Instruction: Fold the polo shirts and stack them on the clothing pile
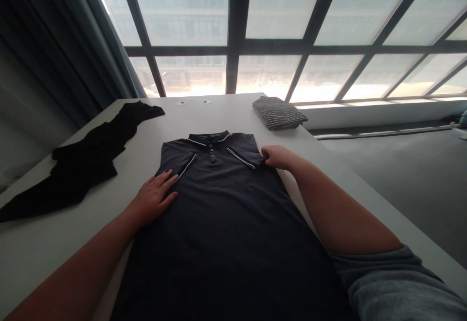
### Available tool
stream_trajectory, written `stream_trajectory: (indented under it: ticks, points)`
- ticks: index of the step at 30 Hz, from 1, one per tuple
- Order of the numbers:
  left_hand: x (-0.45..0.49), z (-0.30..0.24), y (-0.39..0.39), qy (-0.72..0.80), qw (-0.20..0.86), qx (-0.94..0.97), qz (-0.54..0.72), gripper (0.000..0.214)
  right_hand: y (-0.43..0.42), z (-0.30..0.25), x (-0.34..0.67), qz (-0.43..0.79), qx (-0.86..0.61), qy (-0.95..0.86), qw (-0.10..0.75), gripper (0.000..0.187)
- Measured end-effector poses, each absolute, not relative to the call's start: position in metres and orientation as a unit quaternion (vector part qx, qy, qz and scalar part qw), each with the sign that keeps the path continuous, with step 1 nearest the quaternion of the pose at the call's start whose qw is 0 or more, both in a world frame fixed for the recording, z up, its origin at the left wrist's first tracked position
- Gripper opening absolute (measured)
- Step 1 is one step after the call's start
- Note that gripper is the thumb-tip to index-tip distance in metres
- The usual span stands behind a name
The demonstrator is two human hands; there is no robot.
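Note:
A dark navy polo shirt [226, 214] with white trim lies face up and spread flat on the white table [44, 243], its collar pointing away from me. My left hand [155, 197] rests flat on the shirt's left side below the folded-in sleeve, with the fingers stretched out. My right hand [277, 157] is closed in a pinch on the edge of the shirt's right sleeve, near the shoulder.
A black garment [91, 158] lies crumpled along the table's left side. A folded striped garment [278, 112] sits at the far right corner. Two small round discs [193, 102] are set in the table's far edge. Large windows stand behind; grey floor lies to the right.

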State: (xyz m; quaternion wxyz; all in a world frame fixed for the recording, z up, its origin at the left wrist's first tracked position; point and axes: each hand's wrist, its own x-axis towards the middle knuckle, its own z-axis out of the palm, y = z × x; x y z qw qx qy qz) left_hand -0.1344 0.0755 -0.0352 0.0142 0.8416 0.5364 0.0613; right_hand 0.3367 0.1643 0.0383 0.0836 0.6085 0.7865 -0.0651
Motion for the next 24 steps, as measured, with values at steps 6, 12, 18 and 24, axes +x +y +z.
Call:
stream_trajectory:
  ticks: [6, 12, 18, 24]
  points:
    - [-0.133, -0.033, 0.075, 0.541, 0.023, 0.839, 0.056, 0.066, 0.160, 0.047, 0.343, -0.095, 0.584, 0.794, 0.138, 0.042]
    - [-0.132, -0.032, 0.075, 0.543, 0.025, 0.838, 0.049, 0.066, 0.160, 0.053, 0.337, -0.059, 0.581, 0.808, 0.081, 0.036]
    - [-0.131, -0.031, 0.073, 0.529, 0.011, 0.847, 0.060, 0.064, 0.163, 0.006, 0.306, -0.085, 0.536, 0.840, 0.005, 0.076]
    - [-0.125, -0.027, 0.070, 0.500, 0.021, 0.865, 0.041, 0.063, 0.166, -0.019, 0.301, -0.105, 0.551, 0.827, 0.044, 0.081]
